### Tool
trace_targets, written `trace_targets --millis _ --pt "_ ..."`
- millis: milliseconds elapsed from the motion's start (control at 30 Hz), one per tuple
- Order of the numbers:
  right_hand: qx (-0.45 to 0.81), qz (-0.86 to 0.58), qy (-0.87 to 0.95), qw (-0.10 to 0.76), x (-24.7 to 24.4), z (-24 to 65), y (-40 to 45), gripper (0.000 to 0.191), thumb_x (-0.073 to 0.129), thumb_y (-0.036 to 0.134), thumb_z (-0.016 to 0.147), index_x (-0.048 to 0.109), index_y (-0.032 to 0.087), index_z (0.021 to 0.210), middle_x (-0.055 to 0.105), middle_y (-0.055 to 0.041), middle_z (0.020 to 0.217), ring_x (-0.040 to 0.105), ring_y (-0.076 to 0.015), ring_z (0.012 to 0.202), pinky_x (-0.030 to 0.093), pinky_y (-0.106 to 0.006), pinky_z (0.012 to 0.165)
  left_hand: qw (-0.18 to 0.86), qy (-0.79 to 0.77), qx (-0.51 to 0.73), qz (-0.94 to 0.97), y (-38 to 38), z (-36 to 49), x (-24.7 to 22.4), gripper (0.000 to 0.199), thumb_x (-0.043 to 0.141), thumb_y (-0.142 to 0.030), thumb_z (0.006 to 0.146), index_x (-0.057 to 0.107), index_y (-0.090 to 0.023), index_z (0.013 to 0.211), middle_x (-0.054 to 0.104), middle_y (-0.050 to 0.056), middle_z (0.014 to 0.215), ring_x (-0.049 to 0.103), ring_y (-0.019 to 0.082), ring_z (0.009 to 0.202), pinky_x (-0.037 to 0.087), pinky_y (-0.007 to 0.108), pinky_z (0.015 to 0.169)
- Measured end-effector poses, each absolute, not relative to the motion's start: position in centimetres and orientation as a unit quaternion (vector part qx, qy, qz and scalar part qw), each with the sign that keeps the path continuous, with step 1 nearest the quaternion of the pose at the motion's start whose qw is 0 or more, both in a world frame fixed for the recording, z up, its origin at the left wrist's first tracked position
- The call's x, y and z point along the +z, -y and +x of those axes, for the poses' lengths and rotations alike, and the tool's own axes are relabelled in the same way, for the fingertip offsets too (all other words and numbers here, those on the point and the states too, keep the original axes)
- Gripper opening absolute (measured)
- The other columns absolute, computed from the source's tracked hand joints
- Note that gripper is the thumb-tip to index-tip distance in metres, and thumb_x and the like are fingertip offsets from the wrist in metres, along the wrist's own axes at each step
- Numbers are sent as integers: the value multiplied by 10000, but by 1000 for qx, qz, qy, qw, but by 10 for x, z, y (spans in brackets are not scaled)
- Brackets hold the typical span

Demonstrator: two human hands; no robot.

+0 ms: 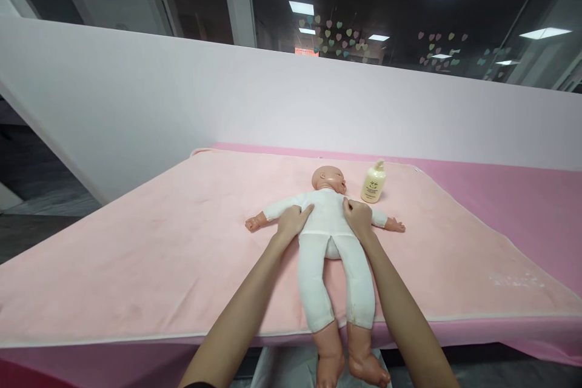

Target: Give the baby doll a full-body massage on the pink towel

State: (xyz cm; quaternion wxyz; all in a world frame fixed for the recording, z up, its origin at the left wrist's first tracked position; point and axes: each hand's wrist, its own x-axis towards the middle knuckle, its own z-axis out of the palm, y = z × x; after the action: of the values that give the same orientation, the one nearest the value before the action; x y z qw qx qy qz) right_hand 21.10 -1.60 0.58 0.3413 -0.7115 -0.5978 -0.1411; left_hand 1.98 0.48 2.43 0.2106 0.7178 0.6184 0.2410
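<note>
A baby doll (324,212) with a white cloth body lies on its back on a peach blanket (159,242). Its head is turned to the right, its arms are spread, and its feet hang past the blanket's front edge. At the left side of the doll's torso, my left hand (293,221) grips it, thumb on top and the other fingers hidden beneath. My right hand (359,216) is closed on the other side of the torso, below the shoulder. Beyond the right hand, a pale yellow pump bottle (373,182) stands upright near the doll's head.
Under the blanket is a pink cover (536,212), visible at the right and along the front. A white partition wall (273,97) rises behind, with dark glass bearing heart stickers above it.
</note>
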Motion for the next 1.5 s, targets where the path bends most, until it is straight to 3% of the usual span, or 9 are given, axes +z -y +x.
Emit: trace_targets --millis 167,367,500,633,767,967,1100,1333,1500 --pt "-112 -694 575 419 4 210 8 434 379 351 859 523 171 491 577 -49 532 427 -120 494 194 -268 536 -12 -641 144 753 11 21 40 562 282 -459 899 695 -79 868 684 212 863 653 342 849 437 385 681" --pt "65 -708 372 597 27 215 -52 274 350 315 800 550 194 657 634 -64 717 526 -185 682 333 -268 604 -59 -612 193 765 19 29 39 551 265 -454 913 698 -120 847 696 157 818 666 287 781 408 321 609" --pt "119 -732 311 595 24 216 -93 212 382 270 755 578 190 765 633 -81 724 556 -213 713 379 -285 605 -76 -552 203 805 19 37 27 478 280 -382 923 676 -143 802 694 116 743 663 252 720 371 296 562" --pt "184 -730 327 572 8 211 -98 273 378 331 780 568 203 631 615 -62 614 558 -208 608 395 -290 549 -90 -518 232 818 17 40 19 429 304 -343 921 647 -159 740 670 96 682 639 221 671 348 284 538" --pt "193 -709 372 567 7 205 -84 340 365 375 798 602 196 633 666 -60 709 584 -197 664 413 -280 612 -105 -461 311 825 0 55 28 294 383 -303 893 638 -175 825 663 93 826 608 218 808 413 303 656" --pt "135 -705 449 532 22 184 -68 394 394 425 830 655 158 955 680 -108 920 593 -216 822 406 -286 721 52 -545 474 690 -49 97 48 393 470 -333 858 522 -202 1225 530 107 1240 478 246 1149 380 362 963" --pt "73 -697 524 483 28 173 -62 391 334 357 887 640 171 1044 676 -102 914 589 -207 801 404 -294 736 155 -592 476 631 -66 102 43 367 458 -335 864 542 -247 1210 526 93 1235 494 238 1150 371 368 991" --pt "42 -619 614 488 22 173 -64 377 329 280 887 612 218 1127 660 -77 1003 564 -215 922 396 -309 830 166 -536 521 643 -73 91 23 422 313 -281 914 501 -164 1273 466 129 1342 415 216 1265 324 343 1056" --pt "73 -578 620 525 15 178 -70 389 322 298 886 568 198 1170 600 -94 1092 520 -204 1031 373 -322 930 208 -504 561 622 -84 94 20 388 353 -233 882 542 -172 1215 477 87 1366 353 194 1322 287 345 1094"
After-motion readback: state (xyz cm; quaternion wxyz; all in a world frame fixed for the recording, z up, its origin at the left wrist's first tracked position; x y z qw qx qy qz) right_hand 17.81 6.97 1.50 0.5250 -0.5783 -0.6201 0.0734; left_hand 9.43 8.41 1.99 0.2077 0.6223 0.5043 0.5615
